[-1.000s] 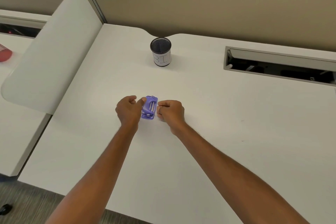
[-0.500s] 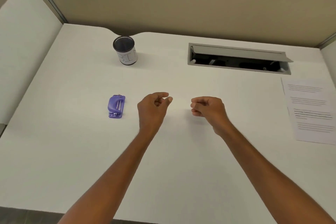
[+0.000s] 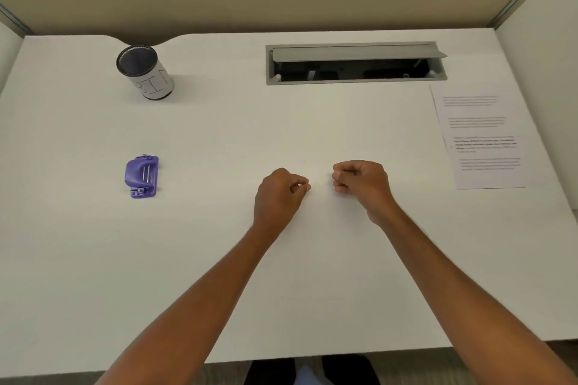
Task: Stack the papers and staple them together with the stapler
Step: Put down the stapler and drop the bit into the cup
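Desk in white, seen from above on the head camera feed I am monitoring. Both of the person's forearms reach out over its middle. The left hand and the right hand sit side by side with a small gap between them, each curled into a fist, and I see nothing held in either one. The stapler, small and purple, lies on the desk well to the left of the left hand, touched by neither hand. Its long axis runs from the near edge toward the far edge, leaning slightly right at the far end; I cannot tell which end is the mouth. The papers lie flat near the right edge, well apart from the right hand, long axis also running near to far, printed lines crossing left to right. I cannot tell how many sheets there are. At the far left stands a dark cup with a white label, and at the far right a cable hatch is propped open.
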`<state>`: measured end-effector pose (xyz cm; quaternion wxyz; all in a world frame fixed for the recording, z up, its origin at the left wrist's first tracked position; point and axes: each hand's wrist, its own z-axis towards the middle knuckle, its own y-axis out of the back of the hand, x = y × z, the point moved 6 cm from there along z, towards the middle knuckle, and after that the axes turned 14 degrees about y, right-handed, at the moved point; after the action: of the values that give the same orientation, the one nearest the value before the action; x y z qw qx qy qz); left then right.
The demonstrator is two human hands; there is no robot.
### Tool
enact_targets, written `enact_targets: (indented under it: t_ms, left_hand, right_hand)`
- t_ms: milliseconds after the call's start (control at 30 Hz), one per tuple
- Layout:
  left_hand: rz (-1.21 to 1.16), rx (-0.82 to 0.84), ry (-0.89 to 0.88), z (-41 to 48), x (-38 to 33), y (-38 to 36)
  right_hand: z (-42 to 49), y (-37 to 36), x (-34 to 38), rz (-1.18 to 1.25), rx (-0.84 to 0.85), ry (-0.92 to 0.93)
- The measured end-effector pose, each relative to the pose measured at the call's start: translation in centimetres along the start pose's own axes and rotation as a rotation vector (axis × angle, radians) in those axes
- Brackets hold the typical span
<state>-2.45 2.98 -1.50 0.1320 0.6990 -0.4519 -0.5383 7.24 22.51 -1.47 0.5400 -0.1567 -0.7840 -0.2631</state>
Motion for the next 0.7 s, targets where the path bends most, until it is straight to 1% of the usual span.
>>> enact_targets:
  t_ms: [133, 367, 500, 700]
  left_hand:
    - [0.107, 0.014, -0.061, -0.2, 0.5, -1.4]
    - [0.105, -0.019, -0.079, 0.1, 0.4, -1.9]
    - [0.113, -0.093, -0.124, 0.0, 0.6, -1.9]
    - [0.211, -0.256, -0.211, -0.1, 0.3, -2.2]
  right_hand:
    - [-0.2, 0.5, -0.9, 0.019, 0.008, 0.001]
    - [-0.2, 1.1, -2.0, 0.048, 0.029, 0.007]
    - [-0.1, 1.3, -2.4, 0.058, 0.037, 0.016]
    - [0.3, 1.1, -2.6, 0.061, 0.046, 0.038]
